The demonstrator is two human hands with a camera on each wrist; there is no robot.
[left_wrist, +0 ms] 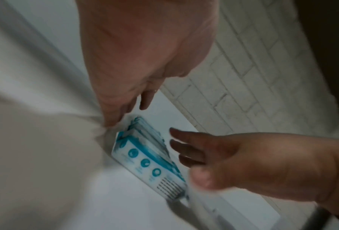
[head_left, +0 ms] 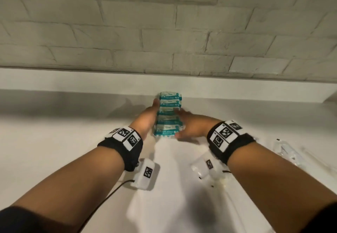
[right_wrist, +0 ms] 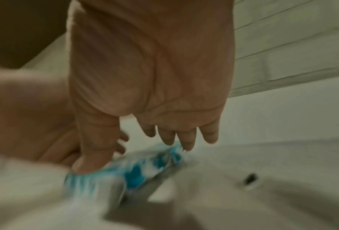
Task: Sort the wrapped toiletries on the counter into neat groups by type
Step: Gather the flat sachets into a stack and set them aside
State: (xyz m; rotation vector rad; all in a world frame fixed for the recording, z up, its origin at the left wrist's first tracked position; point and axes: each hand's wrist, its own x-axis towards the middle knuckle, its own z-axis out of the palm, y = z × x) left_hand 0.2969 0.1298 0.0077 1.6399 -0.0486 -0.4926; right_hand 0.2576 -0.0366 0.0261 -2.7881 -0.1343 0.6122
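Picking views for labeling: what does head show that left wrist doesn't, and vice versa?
Head only: the whole row of teal packets running back toward the wall, both wrist bands, clear-wrapped items on the counter to the right.

Left wrist only: the front packet's printed face, with three round icons and a striped panel.

Both: left hand along the row's left side, right hand with straight fingers on its right side, the brick wall behind.
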